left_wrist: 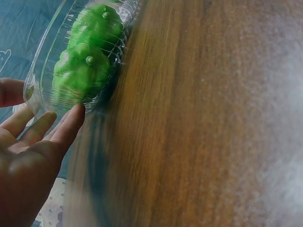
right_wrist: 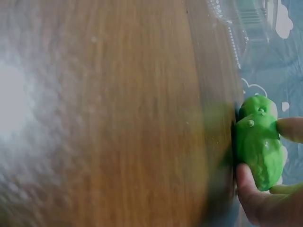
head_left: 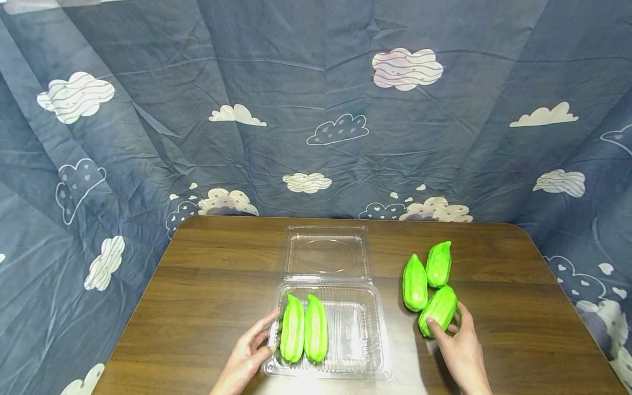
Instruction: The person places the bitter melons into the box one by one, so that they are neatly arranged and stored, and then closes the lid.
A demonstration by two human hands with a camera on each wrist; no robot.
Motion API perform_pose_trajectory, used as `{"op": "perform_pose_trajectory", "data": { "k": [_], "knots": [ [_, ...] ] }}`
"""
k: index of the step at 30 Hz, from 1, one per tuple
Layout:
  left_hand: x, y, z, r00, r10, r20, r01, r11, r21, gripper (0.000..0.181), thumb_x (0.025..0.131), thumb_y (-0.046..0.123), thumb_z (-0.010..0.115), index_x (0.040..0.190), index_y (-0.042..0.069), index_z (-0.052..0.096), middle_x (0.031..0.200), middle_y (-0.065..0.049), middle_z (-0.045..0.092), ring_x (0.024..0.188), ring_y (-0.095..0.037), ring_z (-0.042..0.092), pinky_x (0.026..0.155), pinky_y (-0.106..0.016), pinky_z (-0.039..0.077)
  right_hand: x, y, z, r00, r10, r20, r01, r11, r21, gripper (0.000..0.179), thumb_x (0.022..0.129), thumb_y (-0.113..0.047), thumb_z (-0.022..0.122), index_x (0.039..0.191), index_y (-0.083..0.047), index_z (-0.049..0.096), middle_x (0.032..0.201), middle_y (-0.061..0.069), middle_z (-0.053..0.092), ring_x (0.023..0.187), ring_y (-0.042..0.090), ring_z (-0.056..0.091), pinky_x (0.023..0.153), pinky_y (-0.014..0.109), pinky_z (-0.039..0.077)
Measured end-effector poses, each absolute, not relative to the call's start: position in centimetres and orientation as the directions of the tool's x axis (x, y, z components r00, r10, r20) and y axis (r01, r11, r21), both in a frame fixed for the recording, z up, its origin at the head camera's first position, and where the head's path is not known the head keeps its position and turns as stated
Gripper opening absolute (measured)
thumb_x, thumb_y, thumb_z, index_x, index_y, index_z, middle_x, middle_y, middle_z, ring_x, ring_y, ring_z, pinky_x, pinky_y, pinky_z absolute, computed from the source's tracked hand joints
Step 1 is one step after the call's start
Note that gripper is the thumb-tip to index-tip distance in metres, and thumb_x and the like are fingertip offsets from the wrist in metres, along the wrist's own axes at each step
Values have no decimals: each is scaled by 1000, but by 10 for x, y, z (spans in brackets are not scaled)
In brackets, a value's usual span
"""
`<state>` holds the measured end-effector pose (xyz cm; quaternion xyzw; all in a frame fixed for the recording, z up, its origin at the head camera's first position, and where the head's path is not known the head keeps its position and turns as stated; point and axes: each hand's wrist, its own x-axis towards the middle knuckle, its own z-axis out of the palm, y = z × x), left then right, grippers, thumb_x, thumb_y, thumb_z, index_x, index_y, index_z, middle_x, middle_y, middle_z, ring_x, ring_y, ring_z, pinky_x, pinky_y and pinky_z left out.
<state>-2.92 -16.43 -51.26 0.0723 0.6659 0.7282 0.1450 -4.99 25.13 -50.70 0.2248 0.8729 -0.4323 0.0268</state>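
Right hand (head_left: 461,344), slanted gourd (head_left: 439,309), probably pointing far-right

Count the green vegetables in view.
5. Two green vegetables lie side by side in the clear container; two others lie on the table to its right; the right hand grips the fifth beside them. None appears hidden.

At lower left, the left hand (left_wrist: 35,153) grips the edge of a clear container (left_wrist: 43,56), which holds two green vegetables (left_wrist: 80,71) at upper left; the wood-grained surface (left_wrist: 189,118) fills the right, blue cloth (left_wrist: 21,33) the upper-left corner.
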Motion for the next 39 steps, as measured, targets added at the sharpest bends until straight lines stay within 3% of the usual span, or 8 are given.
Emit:
{"op": "perform_pose_trajectory", "data": {
  "k": [3,9,13,20,23,26,29,39],
  "knots": [
    [-29,-164,-512,-948,305,-94,-121,-68,990,69,85,-9,53,150,-2,33,158,-21,23,125,-15,49,96,-32,47,-47,250,-508,-903,372,-217,396,520,-757,92,95,-37,63,154,5,6,147,38,30,118,47,51,89,54,46],
    [-29,-164,-510,-950,291,-116,-140,-63,988,69,85,-9,54,151,0,33,158,-19,24,126,-17,48,97,-32,47,-43,251,-508,-902,378,-210,394,517,-760,92,94,-34,65,153,5,7,143,39,35,114,45,55,75,29,48],
    [-30,-164,-510,-956,273,-107,-125,-52,991,68,85,-8,55,150,1,36,157,-18,28,127,-21,48,97,-31,46,-42,252,-509,-903,366,-226,395,494,-775,92,95,-31,65,153,6,4,142,39,36,116,45,53,74,23,48],
    [-31,-164,-510,-954,281,-104,-123,-51,991,67,86,-9,54,149,-1,36,157,-19,28,126,-17,49,98,-31,46,-36,251,-514,-895,355,-271,402,379,-834,81,100,-23,55,155,4,2,142,41,34,124,45,45,68,1,34],
    [-29,-164,-510,-952,287,-110,-130,-51,990,68,86,-9,54,150,0,35,157,-20,27,125,-17,49,98,-31,46,-32,250,-514,-886,369,-281,400,301,-866,77,102,-23,52,156,-1,3,143,40,33,123,36,45,69,-1,32],
    [-29,-164,-509,-951,290,-111,-130,-49,990,68,85,-9,54,150,0,34,157,-20,26,126,-17,49,98,-30,45,-29,248,-513,-877,394,-275,383,228,-895,73,102,-20,51,158,-6,6,143,39,33,111,7,50,72,-1,33],
    [-29,-164,-510,-952,286,-111,-132,-53,990,69,85,-9,54,150,-1,34,157,-20,26,126,-17,49,98,-30,46,-28,244,-511,-881,405,-245,324,139,-936,70,101,-14,52,157,-7,11,143,37,34,91,-15,45,75,1,36],
    [-28,-164,-511,-951,288,-112,-133,-57,989,70,85,-8,54,151,0,33,156,-22,26,126,-17,49,96,-31,47,-27,230,-501,-945,303,-119,147,70,-987,68,101,-5,49,158,-9,11,144,32,31,104,-11,46,84,3,37]
  ]
}}
